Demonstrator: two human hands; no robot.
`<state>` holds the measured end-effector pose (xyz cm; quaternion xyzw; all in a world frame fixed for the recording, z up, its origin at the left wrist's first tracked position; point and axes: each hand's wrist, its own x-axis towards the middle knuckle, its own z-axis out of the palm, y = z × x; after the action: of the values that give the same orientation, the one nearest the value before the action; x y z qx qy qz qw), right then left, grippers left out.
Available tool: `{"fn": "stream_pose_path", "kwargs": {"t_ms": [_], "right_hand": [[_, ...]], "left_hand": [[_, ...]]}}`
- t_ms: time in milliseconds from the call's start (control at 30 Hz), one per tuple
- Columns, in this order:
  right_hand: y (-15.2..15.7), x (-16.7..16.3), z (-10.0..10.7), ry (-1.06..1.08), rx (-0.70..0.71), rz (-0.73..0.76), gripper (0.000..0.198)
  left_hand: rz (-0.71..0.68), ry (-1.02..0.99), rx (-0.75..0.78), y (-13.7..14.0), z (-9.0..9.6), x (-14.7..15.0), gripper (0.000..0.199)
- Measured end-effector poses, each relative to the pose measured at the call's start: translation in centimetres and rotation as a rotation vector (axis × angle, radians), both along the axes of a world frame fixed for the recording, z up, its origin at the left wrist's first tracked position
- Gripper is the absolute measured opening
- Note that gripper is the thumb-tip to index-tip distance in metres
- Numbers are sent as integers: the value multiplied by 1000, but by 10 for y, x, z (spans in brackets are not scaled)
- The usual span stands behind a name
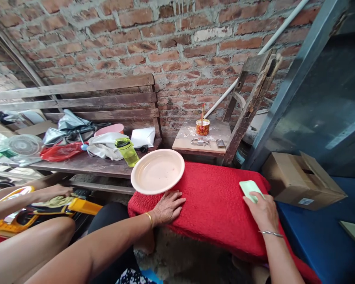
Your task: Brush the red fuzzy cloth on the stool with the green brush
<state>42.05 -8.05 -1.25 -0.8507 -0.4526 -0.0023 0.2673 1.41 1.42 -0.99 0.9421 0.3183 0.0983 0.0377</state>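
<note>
A textured red cloth point(213, 197) covers a low table-like surface in front of me. My left hand point(168, 206) lies flat on the cloth with its fingers spread, just below the pale basin point(157, 172). The basin is round and wide and seems to have some clear water in it. My right hand point(262, 209) grips a pale green, flat, rounded block point(251, 189) near the cloth's right end. Its exact kind, and its underside, I cannot make out; it rests on or just over the cloth.
A wooden bench point(112, 163) on the left holds a green bottle point(127, 152), bags and a fan point(25, 145). A chair point(186, 138) behind bears padlocks and a cup of sticks. A cardboard box point(301, 179) stands right. Another person's hand point(57, 192) shows at left.
</note>
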Motion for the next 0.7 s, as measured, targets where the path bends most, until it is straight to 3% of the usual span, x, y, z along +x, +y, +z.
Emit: {"fn": "stream_pose_path", "kwargs": {"t_ms": [133,200,300,400,467,633,700], "right_hand": [[-23,36,8,82,-38,-298,48],[-28,36,8,157,40,-279,51],[-27,9,3,190,151,-55,55],[-26,-12,0,156,136,126,54],[-30,-5,0,121,76,88,51],[-44,38,7,74,-20,-234,50],[-41,30,8,50,14,-213,51]], "left_hand": [[5,-22,-1,0,0,2,39],[8,-29,-6,1,-2,3,39],[11,-47,4,2,-4,4,38],[15,-68,30,1,-4,4,36],[12,-74,40,0,-3,5,35],[4,-85,60,-2,3,7,35],[0,-93,64,-2,4,7,34]]}}
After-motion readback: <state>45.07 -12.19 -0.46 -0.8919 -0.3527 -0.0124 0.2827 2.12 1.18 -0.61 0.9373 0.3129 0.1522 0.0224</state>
